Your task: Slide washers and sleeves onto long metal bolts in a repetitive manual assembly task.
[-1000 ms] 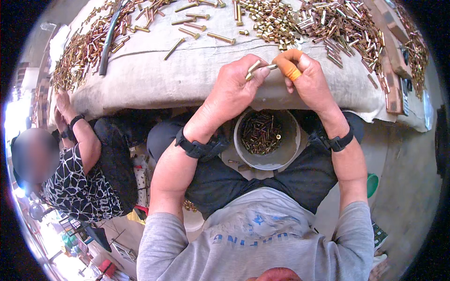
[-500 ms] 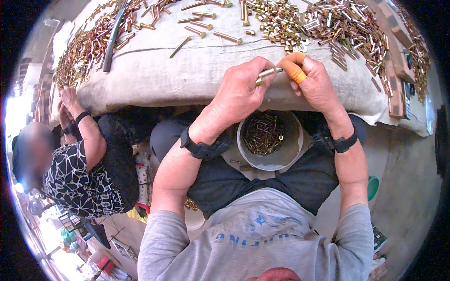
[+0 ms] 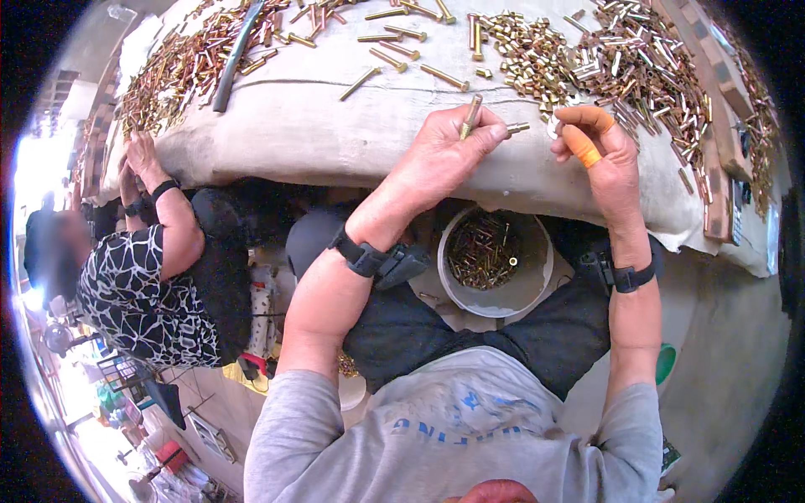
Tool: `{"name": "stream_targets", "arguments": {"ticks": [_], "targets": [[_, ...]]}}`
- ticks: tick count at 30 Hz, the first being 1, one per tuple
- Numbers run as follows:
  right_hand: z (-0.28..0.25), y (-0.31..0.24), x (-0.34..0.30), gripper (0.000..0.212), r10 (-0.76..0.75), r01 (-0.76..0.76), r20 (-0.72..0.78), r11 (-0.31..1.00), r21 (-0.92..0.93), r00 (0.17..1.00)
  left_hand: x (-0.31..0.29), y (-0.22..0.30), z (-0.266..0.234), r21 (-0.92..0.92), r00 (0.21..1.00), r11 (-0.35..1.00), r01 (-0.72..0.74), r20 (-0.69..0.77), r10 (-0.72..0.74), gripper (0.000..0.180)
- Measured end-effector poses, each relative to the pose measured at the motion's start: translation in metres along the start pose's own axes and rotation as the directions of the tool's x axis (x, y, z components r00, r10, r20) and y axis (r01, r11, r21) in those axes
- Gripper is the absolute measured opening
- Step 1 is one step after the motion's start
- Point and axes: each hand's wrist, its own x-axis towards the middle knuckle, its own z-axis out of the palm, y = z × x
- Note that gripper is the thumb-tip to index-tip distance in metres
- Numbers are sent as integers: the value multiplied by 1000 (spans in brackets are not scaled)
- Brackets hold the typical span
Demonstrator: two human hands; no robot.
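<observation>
A few long brass-coloured metal bolts [image 3: 472,116] sit in the left hand [image 3: 440,155], pinched between thumb and fingers so that one stands nearly upright above the knuckles while another [image 3: 517,128] lies roughly level, its long axis pointing to the person's right, toward the other hand. The right hand [image 3: 599,155] is just beside that tip but apart from it, its grip narrow and, as far as can be seen, holding nothing sizeable (something small and pale shows at the fingertips, too small to tell); an orange rubber finger cot [image 3: 580,143] covers one of its fingers. So the left hand holds the bolts, and the free end of the level one faces the right hand. Both hands hover over the cloth-covered table [image 3: 302,126], which carries a heap of short brass-coloured nuts and fittings [image 3: 537,54] beyond the hands and scattered long bolts [image 3: 394,59] further left. Below the table edge, between the person's knees, stands a white plastic bucket [image 3: 524,293] partly filled with brass pieces. At the far left a co-worker's hands [image 3: 138,163] rest at another heap.
</observation>
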Motion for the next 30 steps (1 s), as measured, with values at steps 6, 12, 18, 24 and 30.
{"name": "stream_targets", "arguments": {"ticks": [6, 12, 18, 24, 30], "targets": [[7, -5, -2, 19, 171, -162, 31, 967, -198, 985, 2, -8, 9, 178, 983, 970, -166, -46, 176, 17], [4, -5, -1, 18, 139, -134, 3, 962, -236, 990, 4, -8, 8, 342, 966, 914, -219, -58, 254, 18], [7, 4, 1, 16, 225, -238, 96, 960, 147, 970, 3, -6, 7, 350, 967, 909, -228, -31, 254, 15], [12, 7, 1, 15, 216, -234, 114, 956, 179, 970, 4, -9, 7, 374, 966, 895, -245, 12, 259, 15], [11, 2, -1, 16, 345, -376, 171, 903, 209, 923, -1, -1, 13, 514, 962, 822, -245, 26, 271, 15]]}}
